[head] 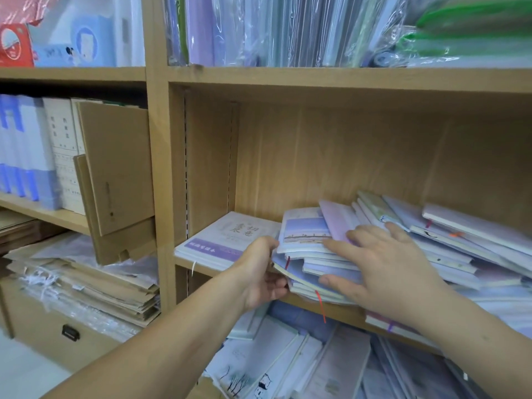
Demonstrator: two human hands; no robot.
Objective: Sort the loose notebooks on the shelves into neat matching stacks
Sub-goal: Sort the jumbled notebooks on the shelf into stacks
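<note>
A loose pile of pastel notebooks (311, 234) lies fanned on the middle wooden shelf (198, 267). My left hand (263, 272) grips the pile's left edge, thumb on top and fingers curled underneath. My right hand (383, 269) lies flat on top of the pile with its fingers spread, pressing down. A neat stack of white notebooks with a purple band (218, 240) sits at the shelf's left end, apart from the pile. More notebooks (466, 240) lean in a sloping row to the right, one with an orange ribbon.
Below, another jumble of notebooks (302, 364) fills the lower shelf. A shelf upright (161, 168) divides off the left bay with cardboard sheets (115, 168) and paper bags (86, 283). Plastic-wrapped folders (288, 30) stand on the shelf above.
</note>
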